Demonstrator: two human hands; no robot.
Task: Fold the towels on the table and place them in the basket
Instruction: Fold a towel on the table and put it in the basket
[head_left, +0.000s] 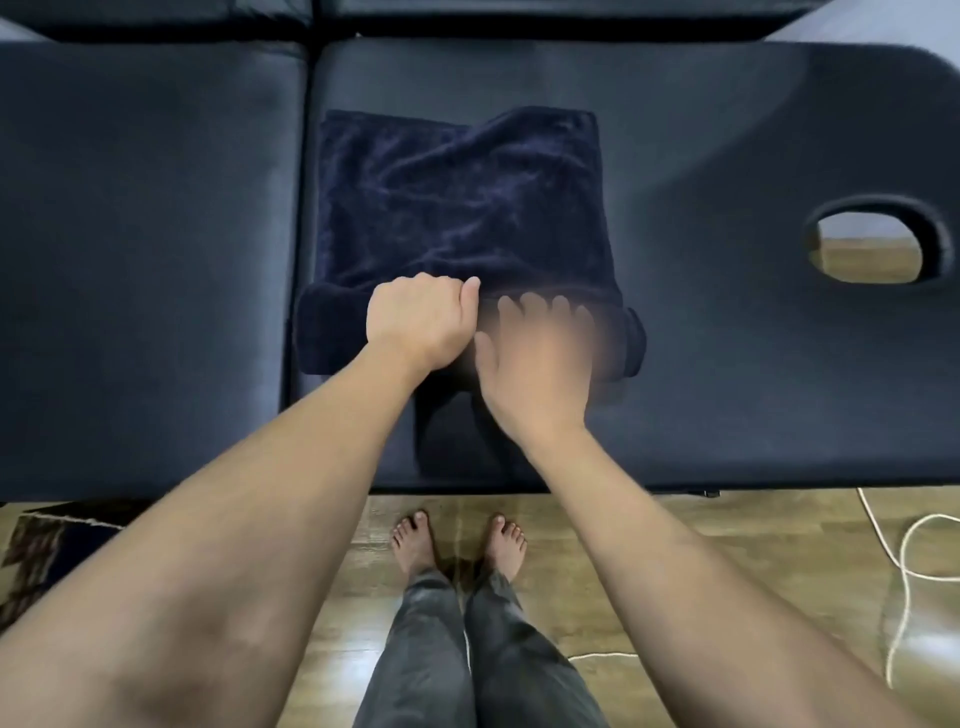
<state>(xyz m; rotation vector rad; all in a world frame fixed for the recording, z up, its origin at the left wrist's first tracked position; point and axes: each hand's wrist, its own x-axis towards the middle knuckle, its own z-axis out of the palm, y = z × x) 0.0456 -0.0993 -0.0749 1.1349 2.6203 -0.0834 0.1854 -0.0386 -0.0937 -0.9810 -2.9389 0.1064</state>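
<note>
The left hand (418, 322) is curled tight and grips the near edge of the dark blue towel (462, 208), right where the cloth is rolled into a thick fold. The right hand (540, 353) is just beside it, lying flat on the same fold with its fingers (561, 306) spread out. It looks blurry, so it is likely moving, and it presses more than it holds.

The towel lies in the middle of the black padded table (156, 260), wrinkled on top. No basket shows here.

I think this is the folding step, on 1 towel, and it is not done yet. Next, the 2 hands need to bring the near fold over the rest of the towel, keep the edges lined up, and pat the wrinkles flat.
</note>
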